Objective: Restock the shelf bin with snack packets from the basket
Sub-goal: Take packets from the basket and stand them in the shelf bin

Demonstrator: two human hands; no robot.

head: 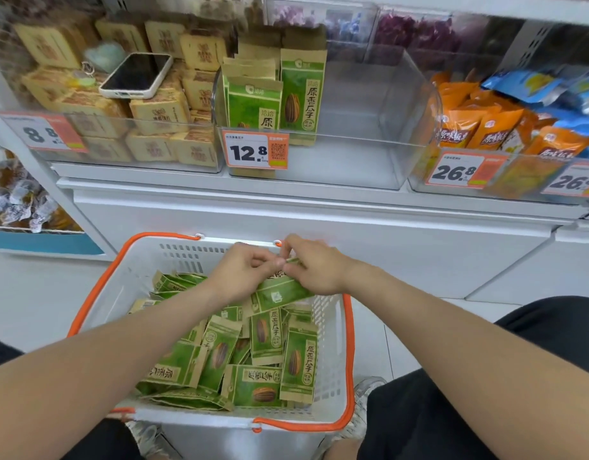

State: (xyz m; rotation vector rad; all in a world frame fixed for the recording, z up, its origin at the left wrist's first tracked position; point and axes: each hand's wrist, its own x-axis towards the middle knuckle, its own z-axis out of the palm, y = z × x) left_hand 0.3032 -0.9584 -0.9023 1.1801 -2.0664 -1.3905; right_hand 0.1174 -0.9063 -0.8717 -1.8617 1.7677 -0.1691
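A green and kraft-brown paper snack packet, the held packet [281,295], hangs over the far half of a white slotted plastic basket [173,257] with orange loop handles. Its long axis runs across the basket from side to side, with the right end slightly higher. Its printed face is turned up, and its upper edge reaches up between the two hands.

The left hand [246,270] and the right hand [316,270] meet over the basket's far rim. The fingers of both are curled. Thumb and forefinger of each pinch the top edge of the held packet, where a thin green strip shows between the fingertips. Blur hides whether they grip one packet or several pressed together.

Below them the loose packets [263,340], of the same green and brown kind, fill the basket in a heap and point every way. Several read "原香瓜子" beside a picture of a striped seed.

Beyond and above the basket stands the clear plastic shelf bin [369,154]. A few upright packets [299,94] with the same writing stand in its left part. On its front is an orange and white price tag [253,151] reading "12.8".

Further left of the basket's line, a white-cased phone [137,74] lies screen-up on tan boxes [160,114]. To the right, orange foil packets [469,124] sit behind tags reading "26.8".
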